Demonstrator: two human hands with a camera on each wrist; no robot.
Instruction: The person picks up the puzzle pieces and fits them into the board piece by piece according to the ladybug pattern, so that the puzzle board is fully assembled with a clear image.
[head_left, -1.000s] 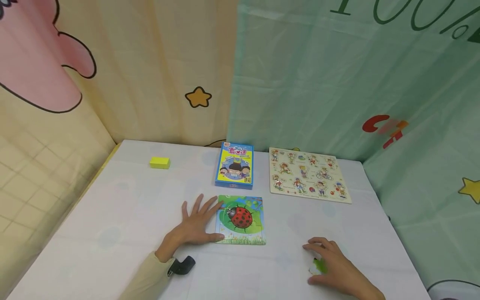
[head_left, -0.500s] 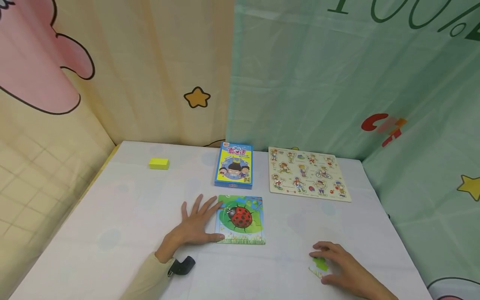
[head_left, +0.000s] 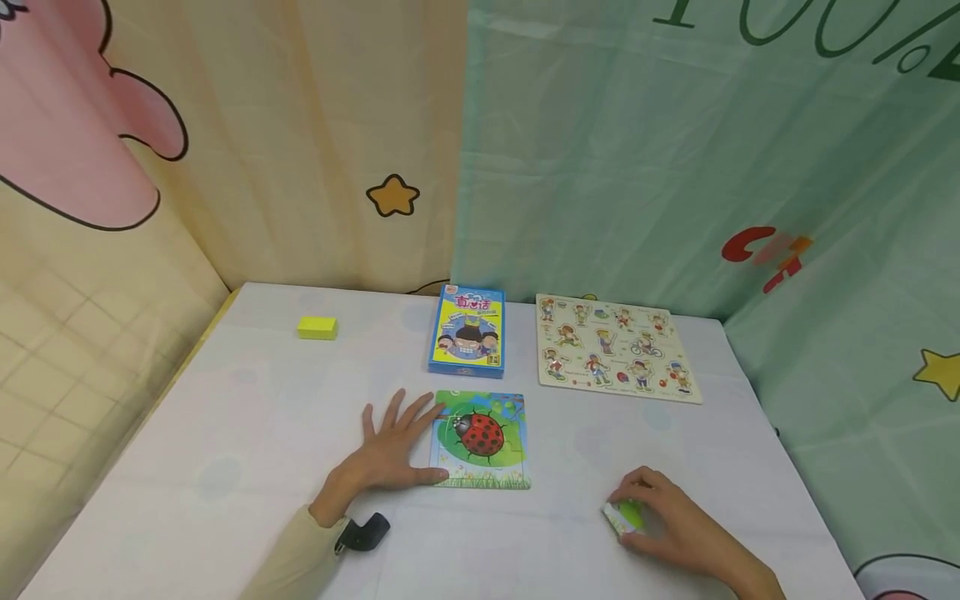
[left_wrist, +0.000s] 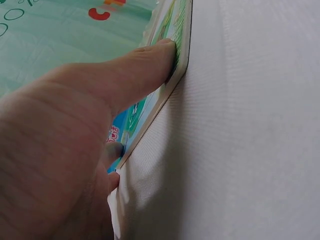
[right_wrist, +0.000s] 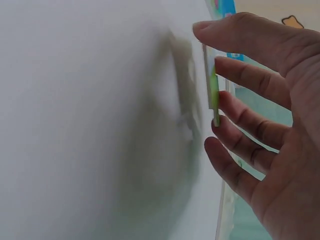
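A square ladybug jigsaw puzzle [head_left: 487, 481] lies flat in the middle of the table. My left hand [head_left: 390, 454] rests at its left edge with fingers spread and straight; in the left wrist view the thumb [left_wrist: 145, 67] presses on the puzzle's edge. To the right, my right hand [head_left: 671, 525] pinches a small green and white puzzle piece [head_left: 631, 513] between thumb and fingers. The right wrist view shows that puzzle piece [right_wrist: 212, 85] edge-on, raised off the cloth, its shadow beside it. The palm side of the right hand hides part of it in the head view.
Behind the puzzle lies a blue and yellow card box [head_left: 468, 333]. A wooden peg board with cartoon figures [head_left: 618, 350] sits at the back right, and a yellow block [head_left: 317, 327] at the back left. Curtains [head_left: 600, 167] hang past the white-covered table [head_left: 225, 433].
My right hand first drew a little toward the near right, then came back left and forward with the piece, now tilted in its pinch. The left hand and puzzle stay put.
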